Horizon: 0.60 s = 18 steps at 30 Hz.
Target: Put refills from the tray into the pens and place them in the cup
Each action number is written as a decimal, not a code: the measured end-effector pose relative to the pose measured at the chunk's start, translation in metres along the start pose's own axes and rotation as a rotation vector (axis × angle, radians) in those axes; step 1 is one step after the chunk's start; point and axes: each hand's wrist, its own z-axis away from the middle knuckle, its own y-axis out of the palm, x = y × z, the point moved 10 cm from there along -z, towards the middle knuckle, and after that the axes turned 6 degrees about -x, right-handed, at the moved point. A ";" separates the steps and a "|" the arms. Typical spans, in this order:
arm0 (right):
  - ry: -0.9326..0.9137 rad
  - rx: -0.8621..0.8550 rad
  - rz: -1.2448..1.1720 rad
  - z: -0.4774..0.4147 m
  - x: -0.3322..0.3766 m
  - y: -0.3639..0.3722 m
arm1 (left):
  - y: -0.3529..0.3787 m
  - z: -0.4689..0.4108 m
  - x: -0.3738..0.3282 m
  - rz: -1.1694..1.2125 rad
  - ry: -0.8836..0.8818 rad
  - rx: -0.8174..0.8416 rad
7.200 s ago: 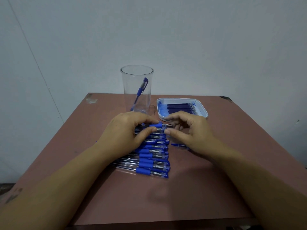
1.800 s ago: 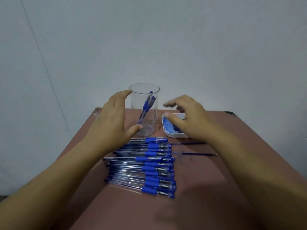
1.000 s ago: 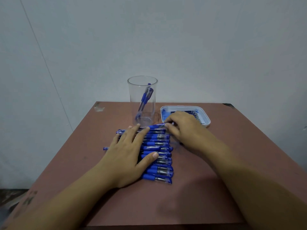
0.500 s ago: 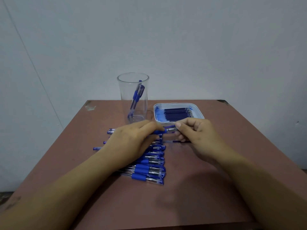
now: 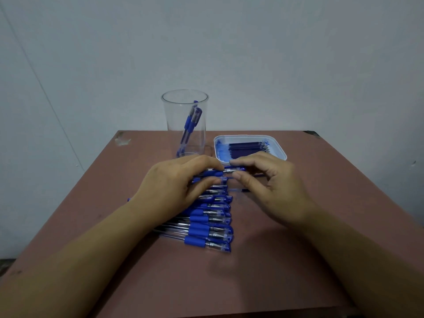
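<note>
Left hand (image 5: 174,187) is curled round the blue grip end of one pen (image 5: 223,171), thumb under, fingers over the top. Right hand (image 5: 270,184) pinches the same pen's tip end between thumb and forefinger, other fingers loosely bent. The pen lies level between the two hands, just above the far end of the row of pens (image 5: 206,226). Whether it touches the row I can't tell.

The row lies side by side on the table (image 5: 263,276), clear barrels pointing left and blue caps on the right (the left forearm covers part of it). A thin dark refill (image 5: 243,190) lies loose on the table just under the right hand.

Beyond the hands the clear cup (image 5: 185,134) stands upright at the far edge, with two finished pens (image 5: 192,121) leaning inside it. Just to its right sits the white tray (image 5: 280,150), holding a bunch of dark refills (image 5: 245,148) with blue ink stains at its left end. The right fingers overlap its near rim. A plain pale wall (image 5: 252,53) stands behind.
</note>
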 end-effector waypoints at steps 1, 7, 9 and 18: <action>-0.002 0.005 0.008 0.000 0.000 0.000 | 0.001 0.000 0.000 0.002 0.005 -0.002; -0.044 0.000 0.060 -0.001 0.002 -0.001 | 0.004 0.001 -0.003 0.005 0.015 -0.032; -0.050 0.010 0.067 0.000 0.001 0.000 | 0.005 0.002 -0.002 0.018 0.003 -0.021; -0.071 -0.018 0.090 -0.001 0.003 0.002 | 0.005 0.002 0.008 0.039 -0.070 -0.049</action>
